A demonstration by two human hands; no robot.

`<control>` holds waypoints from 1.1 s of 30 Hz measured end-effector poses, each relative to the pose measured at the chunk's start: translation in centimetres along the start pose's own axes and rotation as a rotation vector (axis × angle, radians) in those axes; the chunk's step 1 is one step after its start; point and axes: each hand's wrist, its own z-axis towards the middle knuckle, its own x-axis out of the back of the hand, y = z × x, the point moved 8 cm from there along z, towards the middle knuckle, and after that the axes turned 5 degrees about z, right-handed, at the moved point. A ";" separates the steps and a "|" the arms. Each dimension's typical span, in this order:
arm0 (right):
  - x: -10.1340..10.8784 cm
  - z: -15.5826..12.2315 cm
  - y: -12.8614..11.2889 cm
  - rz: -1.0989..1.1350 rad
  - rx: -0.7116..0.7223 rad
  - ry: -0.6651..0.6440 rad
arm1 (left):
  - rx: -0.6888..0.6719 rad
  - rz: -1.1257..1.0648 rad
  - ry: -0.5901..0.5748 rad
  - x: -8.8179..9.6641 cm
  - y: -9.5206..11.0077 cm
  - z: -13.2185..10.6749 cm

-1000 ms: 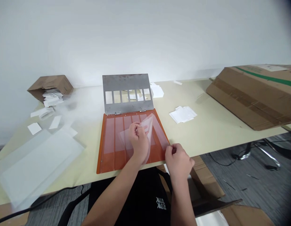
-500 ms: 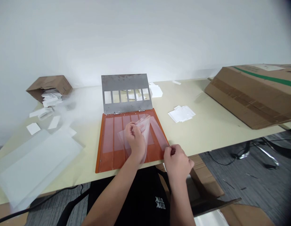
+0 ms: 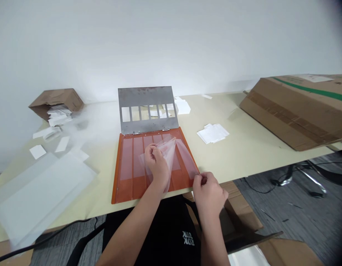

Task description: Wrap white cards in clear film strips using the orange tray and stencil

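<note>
My left hand is closed on a thin clear plastic film, which bends up in a fold over the orange board. Long grooves run down this board, and pinkish strips of film lie across its upper part. At the board's right front corner my right hand is closed, its fingertips pinching the lower end of a film strip. Hinged to the back edge, a grey metal plate with a row of rectangular openings stands raised. The fingertips of both hands are partly hidden.
Large translucent sheets lie at the left. Behind them are white cards and a paper bag spilling white pieces. A pile of white cards sits right of the board. A big cardboard box stands farther right.
My left hand has shifted slightly left, pulling the film with it. My right hand stays almost in place at the board's corner. The view has moved a little.
</note>
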 end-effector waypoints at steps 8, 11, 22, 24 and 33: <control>0.1 -0.2 0.1 0.028 0.011 0.026 | -0.027 -0.062 0.020 0.0 -1.1 0.3; 0.2 -0.2 0.1 0.035 0.029 0.044 | -0.029 -0.081 0.029 0.1 -1.2 0.4; 0.5 -0.3 0.2 0.070 0.068 0.080 | -0.024 -0.117 0.040 0.3 -1.2 0.4; 0.5 -0.3 0.3 0.094 0.069 0.081 | -0.025 -0.122 0.044 0.3 -1.2 0.4; -0.3 0.1 1.2 0.275 0.078 0.070 | -0.028 -0.155 0.079 0.4 -0.4 0.2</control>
